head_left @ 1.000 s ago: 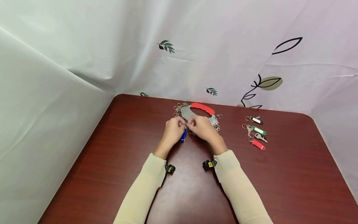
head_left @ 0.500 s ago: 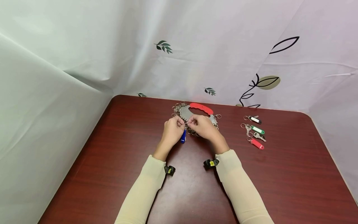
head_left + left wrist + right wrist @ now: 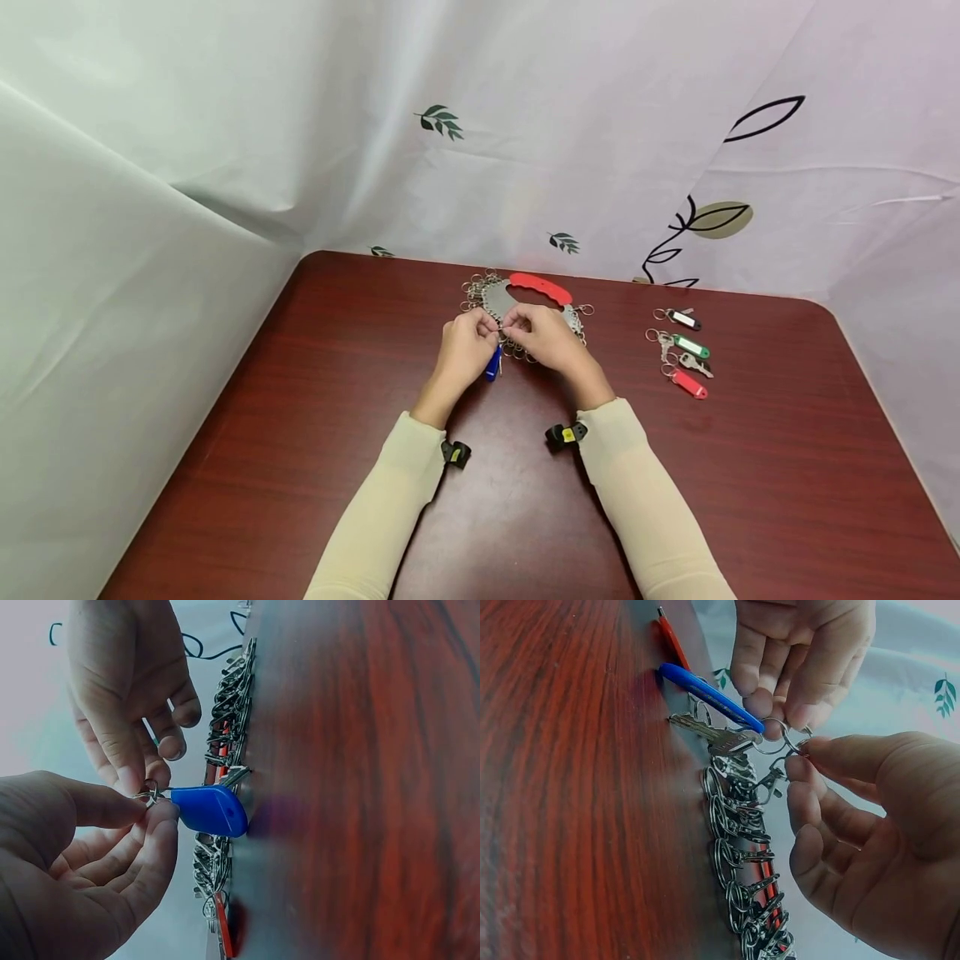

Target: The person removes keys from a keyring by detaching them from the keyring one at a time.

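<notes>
In the head view my left hand [image 3: 467, 346] and right hand [image 3: 546, 337] meet fingertip to fingertip at the front of a grey metal key holder plate [image 3: 493, 298] with a red handle [image 3: 540, 288]. Small split rings on clips line the plate's edge. My left fingers pinch the key ring [image 3: 767, 748] that carries a blue key tag [image 3: 210, 810] and a silver key [image 3: 718, 736]. Right thumb and forefinger pinch a second split ring [image 3: 793, 742], which overlaps the first in the right wrist view. Tag and key hang below the fingers.
Right of the hands, tagged keys lie on the dark red wooden table [image 3: 787, 467]: a black tag [image 3: 686, 320], a green tag [image 3: 691, 346] and a red tag [image 3: 688, 384]. A white patterned curtain [image 3: 510, 183] stands behind the table.
The blue tag has swung slightly and the key beside it shows more clearly. Both hands stay at nearly the same place, their fingertips shifting a little on the rings.
</notes>
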Demonstrator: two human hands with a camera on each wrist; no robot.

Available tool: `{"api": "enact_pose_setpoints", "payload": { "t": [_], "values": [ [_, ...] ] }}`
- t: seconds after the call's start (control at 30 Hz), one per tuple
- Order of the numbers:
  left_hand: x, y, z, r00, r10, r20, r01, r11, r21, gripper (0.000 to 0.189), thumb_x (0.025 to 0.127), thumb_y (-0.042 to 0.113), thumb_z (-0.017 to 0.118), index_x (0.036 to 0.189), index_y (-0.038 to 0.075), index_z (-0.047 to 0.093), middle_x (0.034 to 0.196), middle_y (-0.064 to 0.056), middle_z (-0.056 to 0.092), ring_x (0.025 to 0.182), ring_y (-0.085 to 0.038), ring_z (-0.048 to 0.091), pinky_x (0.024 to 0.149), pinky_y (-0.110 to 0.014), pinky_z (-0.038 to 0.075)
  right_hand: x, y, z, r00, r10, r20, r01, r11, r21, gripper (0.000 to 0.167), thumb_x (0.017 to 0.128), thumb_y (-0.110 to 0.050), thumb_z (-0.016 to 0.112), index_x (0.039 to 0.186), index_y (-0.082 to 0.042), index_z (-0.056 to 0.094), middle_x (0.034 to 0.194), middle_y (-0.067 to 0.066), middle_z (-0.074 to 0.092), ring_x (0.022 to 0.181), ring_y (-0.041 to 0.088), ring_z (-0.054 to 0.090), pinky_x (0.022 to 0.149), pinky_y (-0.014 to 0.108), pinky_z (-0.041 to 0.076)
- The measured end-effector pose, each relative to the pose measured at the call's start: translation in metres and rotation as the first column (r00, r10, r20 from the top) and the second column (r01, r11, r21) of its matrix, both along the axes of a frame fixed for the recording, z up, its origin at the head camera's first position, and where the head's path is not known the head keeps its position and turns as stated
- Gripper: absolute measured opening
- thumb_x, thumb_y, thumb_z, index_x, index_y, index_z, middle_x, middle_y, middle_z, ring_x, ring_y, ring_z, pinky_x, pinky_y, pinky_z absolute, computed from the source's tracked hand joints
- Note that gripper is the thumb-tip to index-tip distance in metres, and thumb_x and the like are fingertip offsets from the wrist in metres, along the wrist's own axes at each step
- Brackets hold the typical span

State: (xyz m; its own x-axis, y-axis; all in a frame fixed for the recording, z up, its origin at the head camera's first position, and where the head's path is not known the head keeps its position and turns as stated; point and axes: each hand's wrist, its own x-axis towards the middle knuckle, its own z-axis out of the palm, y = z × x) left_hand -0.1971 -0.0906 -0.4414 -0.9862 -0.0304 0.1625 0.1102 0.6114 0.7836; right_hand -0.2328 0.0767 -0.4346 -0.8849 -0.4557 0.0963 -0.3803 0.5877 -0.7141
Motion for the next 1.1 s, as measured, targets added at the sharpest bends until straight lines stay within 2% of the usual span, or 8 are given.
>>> {"api": "enact_pose_setpoints", "payload": {
  "t": [0.33, 0.6, 0.87, 1.1],
  "values": [
    [0.0019, 0.0015, 0.0031, 0.999, 0.023, -0.041, -0.023, 1.000, -0.005, 0.008, 0.086, 0.000, 0.071, 0.083, 0.006, 0.069, 0.076, -0.007, 0.072, 0.069, -0.021, 0.068, 0.066, -0.033, 0.056, -0.0007, -0.0014, -0.0005, 1.000, -0.022, 0.016, 0.022, 1.000, -0.014, 0.007, 0.098, -0.014, 0.069, 0.099, -0.008, 0.073, 0.089, 0.007, 0.074, 0.082, 0.019, 0.067, 0.078, 0.035, 0.054],
    [0.0030, 0.0013, 0.0045, 0.999, 0.028, -0.045, -0.030, 0.998, -0.050, 0.009, 0.085, 0.001, 0.072, 0.080, 0.007, 0.068, 0.074, -0.006, 0.071, 0.069, -0.021, 0.068, 0.067, -0.034, 0.056, 0.0015, -0.0021, 0.0009, 1.000, -0.021, 0.020, 0.021, 1.000, -0.003, 0.007, 0.098, -0.015, 0.069, 0.098, -0.008, 0.072, 0.087, 0.006, 0.073, 0.079, 0.017, 0.066, 0.075, 0.033, 0.053],
    [0.0047, 0.0030, 0.0057, 0.999, 0.033, -0.018, -0.034, 0.996, -0.083, 0.011, 0.088, 0.001, 0.070, 0.080, 0.008, 0.067, 0.074, -0.004, 0.069, 0.070, -0.020, 0.065, 0.066, -0.033, 0.055, 0.0018, -0.0032, -0.0001, 1.000, -0.024, 0.012, 0.023, 0.999, 0.022, 0.007, 0.098, -0.015, 0.069, 0.097, -0.008, 0.072, 0.088, 0.006, 0.073, 0.080, 0.017, 0.065, 0.076, 0.033, 0.053],
    [0.0055, 0.0050, 0.0045, 0.999, 0.032, -0.029, -0.035, 0.994, -0.103, 0.013, 0.087, 0.000, 0.069, 0.079, 0.009, 0.066, 0.073, -0.004, 0.069, 0.070, -0.021, 0.065, 0.064, -0.035, 0.055, 0.0014, -0.0036, -0.0010, 1.000, -0.030, -0.003, 0.030, 0.999, 0.032, 0.007, 0.098, -0.014, 0.069, 0.096, -0.008, 0.073, 0.087, 0.006, 0.073, 0.079, 0.017, 0.065, 0.076, 0.033, 0.053]
  ]
}}
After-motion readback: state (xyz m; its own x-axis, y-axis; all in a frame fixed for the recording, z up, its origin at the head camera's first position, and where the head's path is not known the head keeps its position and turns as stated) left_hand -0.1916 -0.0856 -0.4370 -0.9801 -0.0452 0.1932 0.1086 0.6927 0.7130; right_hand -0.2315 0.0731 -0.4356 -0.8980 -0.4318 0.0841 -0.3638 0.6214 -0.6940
